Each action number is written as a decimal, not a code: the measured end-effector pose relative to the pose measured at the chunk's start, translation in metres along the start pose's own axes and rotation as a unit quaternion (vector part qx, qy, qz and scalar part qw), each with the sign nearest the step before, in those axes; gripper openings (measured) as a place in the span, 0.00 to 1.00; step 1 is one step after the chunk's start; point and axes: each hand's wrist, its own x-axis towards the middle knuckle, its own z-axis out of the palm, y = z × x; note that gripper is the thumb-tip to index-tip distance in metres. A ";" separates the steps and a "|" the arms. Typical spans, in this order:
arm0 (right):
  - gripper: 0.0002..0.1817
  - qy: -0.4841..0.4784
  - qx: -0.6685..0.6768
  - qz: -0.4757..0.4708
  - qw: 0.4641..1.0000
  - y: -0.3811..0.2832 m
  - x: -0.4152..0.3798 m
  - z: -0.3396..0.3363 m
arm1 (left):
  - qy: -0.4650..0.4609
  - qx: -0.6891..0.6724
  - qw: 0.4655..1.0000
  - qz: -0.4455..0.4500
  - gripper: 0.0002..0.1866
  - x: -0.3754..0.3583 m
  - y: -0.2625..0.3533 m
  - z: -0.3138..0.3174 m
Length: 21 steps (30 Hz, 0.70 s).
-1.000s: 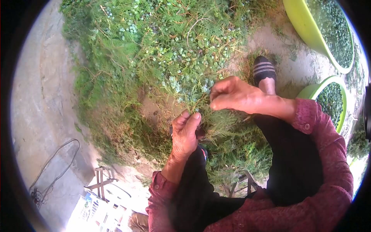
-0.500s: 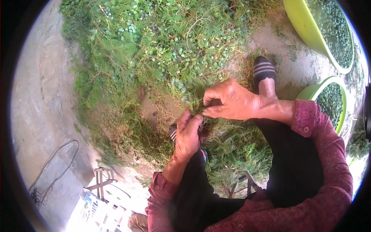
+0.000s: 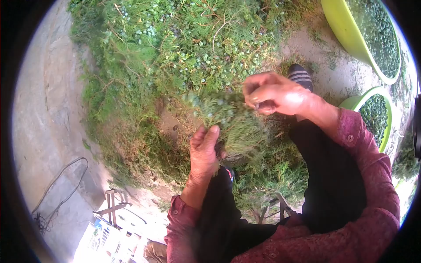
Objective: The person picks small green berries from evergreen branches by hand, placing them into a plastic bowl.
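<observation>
Arborvitae sprig (image 3: 239,131): between the hands, over the cut branches (image 3: 184,48)
Left hand (image 3: 204,149): nearer, touching; thumb and fingers pinch the sprig's lower left edge
Right hand (image 3: 278,94): just beside its upper right; fingers curled, cannot tell whether gripping anything
Sprig's long axis: blurred, seemingly slanting upper left to lower right
Feathery tips: seem to point lower right
</observation>
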 end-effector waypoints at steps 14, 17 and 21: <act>0.29 -0.054 -0.060 0.069 0.994 0.023 0.001 -0.003 | 0.004 -0.138 0.990 0.019 0.09 0.004 0.001 -0.026; 0.28 -0.044 -0.067 0.073 0.994 0.018 0.004 0.013 | -0.025 -0.132 0.991 0.027 0.13 0.001 0.006 -0.018; 0.22 -0.055 -0.033 0.078 0.995 0.021 0.009 0.016 | -0.071 -0.141 0.985 0.076 0.17 0.001 0.000 -0.017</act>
